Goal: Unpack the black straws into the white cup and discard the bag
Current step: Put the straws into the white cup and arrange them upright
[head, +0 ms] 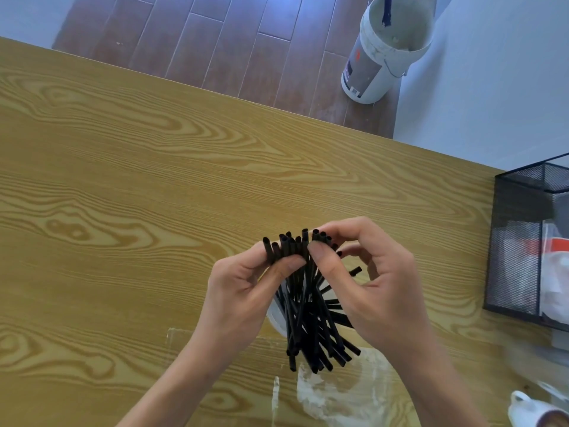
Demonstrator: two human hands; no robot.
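A: Ok, lower centre of frame, both hands on the black straws (308, 306). Left hand (243, 288) pinches the top ends betw thumb and fingers; right hand (378, 285) curls over the tops from the right, thumb pressing in.

B: Cup?

A: White cup (275, 318) sits under the bundle, mostly hidden; only a sliver of its wall shows beside the left palm. Straws look like they're standing in it, fanned out, lower ends splaying toward the bottom of frame.

B: So which step?

A: Looks like the unpack part is abt done; they're being tidied in the cup, I'd say. Bag is next.

B: Where's the bag?

A: Clear plastic bag (354, 392) seems to lie on the table (123, 180) below the cup, bottom centre, hard to make out. Next move needs one hand to let go and pick that up w/o tipping the cup.

B: Bin?

A: Black mesh bin (517, 251) at right edge, near the right hand, prob the target. Both wrists angle in from the bottom.
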